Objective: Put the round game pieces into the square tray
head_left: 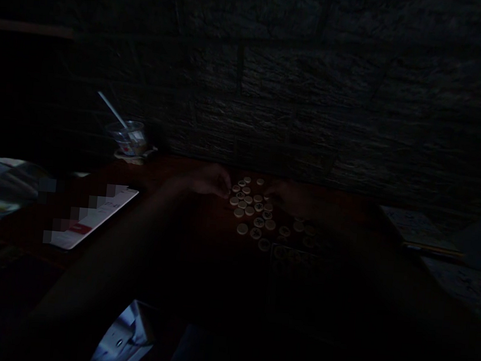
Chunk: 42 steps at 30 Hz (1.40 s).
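The view is very dark. Several round xiangqi pieces [249, 210], some with characters showing and some plain, lie loosely spread on a reddish-brown table [195, 213]. My left hand [211, 180] reaches in from the left, its thumb and fingers pinched together just beside the outer pieces; whether something small is between them is hidden. On the other side, my right hand [288, 196] has its fingers curled down at a pale xiangqi piece [266, 196]. Shadow hides most of that hand. More pieces [299, 225] lie below my right wrist, fading into the dark.
A clear cup [127, 137] with a straw stands on a crumpled mat near the stone wall [263, 109]. A phone [94, 221] lies left of my forearm. Booklets or papers [421, 230] lie at right, and a shiny box-like object [123, 339] is at the bottom.
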Tool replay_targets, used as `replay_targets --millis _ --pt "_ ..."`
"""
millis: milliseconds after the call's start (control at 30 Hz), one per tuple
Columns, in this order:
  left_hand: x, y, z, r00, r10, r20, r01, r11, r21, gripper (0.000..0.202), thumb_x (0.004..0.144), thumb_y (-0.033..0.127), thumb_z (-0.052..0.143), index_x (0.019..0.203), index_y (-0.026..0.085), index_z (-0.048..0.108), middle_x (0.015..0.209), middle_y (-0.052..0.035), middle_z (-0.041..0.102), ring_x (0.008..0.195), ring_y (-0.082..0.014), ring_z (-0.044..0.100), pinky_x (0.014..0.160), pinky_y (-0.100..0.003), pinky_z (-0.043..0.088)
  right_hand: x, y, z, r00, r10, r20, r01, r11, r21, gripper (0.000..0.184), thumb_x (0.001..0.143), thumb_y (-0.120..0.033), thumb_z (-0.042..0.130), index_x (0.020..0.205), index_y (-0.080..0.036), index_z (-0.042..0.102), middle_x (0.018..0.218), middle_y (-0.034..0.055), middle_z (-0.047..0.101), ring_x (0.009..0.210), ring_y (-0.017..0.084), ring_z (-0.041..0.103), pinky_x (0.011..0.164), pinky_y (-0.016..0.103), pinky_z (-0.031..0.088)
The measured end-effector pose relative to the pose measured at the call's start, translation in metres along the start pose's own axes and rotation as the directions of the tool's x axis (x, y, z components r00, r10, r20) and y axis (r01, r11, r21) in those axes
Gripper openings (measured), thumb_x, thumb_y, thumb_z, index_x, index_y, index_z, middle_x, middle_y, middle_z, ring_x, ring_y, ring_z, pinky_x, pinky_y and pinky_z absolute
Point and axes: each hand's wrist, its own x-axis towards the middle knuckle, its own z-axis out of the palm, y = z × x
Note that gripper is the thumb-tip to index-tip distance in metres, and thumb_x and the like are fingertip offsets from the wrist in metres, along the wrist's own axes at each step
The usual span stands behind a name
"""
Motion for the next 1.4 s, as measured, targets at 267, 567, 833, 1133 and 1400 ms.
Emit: replay_targets --millis 267,567,833,1133,1400 --pt "0.002 0.002 0.0 0.999 -0.047 -0.013 0.047 0.998 0.042 0.025 0.081 0.034 0.066 0.089 0.014 0.079 0.076 -0.0056 0.076 0.064 -0.0158 0.066 0.058 -0.023 0.047 -0.002 -0.007 -0.013 0.985 0.173 0.016 -0.173 0.967 0.188 0.018 0.092 -0.027 0.065 0.095 -0.019 0.081 0.088 0.0026 0.08 0.074 0.016 0.069 0.067 0.025 0.047" --pt "0.018 0.011 0.024 0.94 0.168 -0.298 -0.112 0.974 0.195 0.024 0.089 0.029 0.063 0.106 0.017 0.077 0.102 -0.008 0.077 0.093 -0.0202 0.07 0.081 -0.03 0.051 -0.002 -0.001 -0.016 0.957 0.289 -0.03 -0.272 0.927 0.258 0.022 0.093 -0.023 0.061 0.1 -0.018 0.082 0.086 0.0041 0.08 0.066 0.015 0.068 0.063 0.027 0.049" --pt "0.025 0.02 0.036 0.92 0.39 -0.044 -0.346 0.857 0.381 0.024 0.091 0.014 0.058 0.101 0.02 0.08 0.098 -0.0055 0.076 0.09 -0.0186 0.069 0.079 -0.029 0.048 -0.005 -0.007 -0.021 0.985 -0.007 0.175 -0.041 0.962 0.27 0.017 0.08 -0.024 0.079 0.097 -0.024 0.084 0.101 0.0035 0.081 0.089 0.021 0.073 0.077 0.029 0.052" --pt "0.019 0.033 0.041 0.934 0.357 -0.03 -0.302 0.83 0.468 0.026 0.099 0.025 0.052 0.098 0.018 0.077 0.097 -0.0072 0.073 0.089 -0.0199 0.067 0.081 -0.03 0.047 -0.003 -0.025 -0.024 0.977 -0.042 0.209 0.035 0.999 0.034 0.019 0.081 -0.011 0.067 0.085 -0.021 0.082 0.086 0.0023 0.079 0.075 0.018 0.067 0.067 0.028 0.045" --pt "0.024 0.03 0.047 0.959 0.264 -0.107 -0.202 0.894 0.4 0.028 0.099 0.019 0.048 0.11 0.016 0.073 0.104 -0.007 0.076 0.093 -0.0193 0.069 0.082 -0.029 0.049 -0.007 -0.021 -0.03 0.982 0.026 0.186 -0.067 0.973 0.222 0.02 0.085 -0.018 0.066 0.093 -0.021 0.083 0.096 0.0046 0.082 0.085 0.022 0.073 0.072 0.028 0.051"
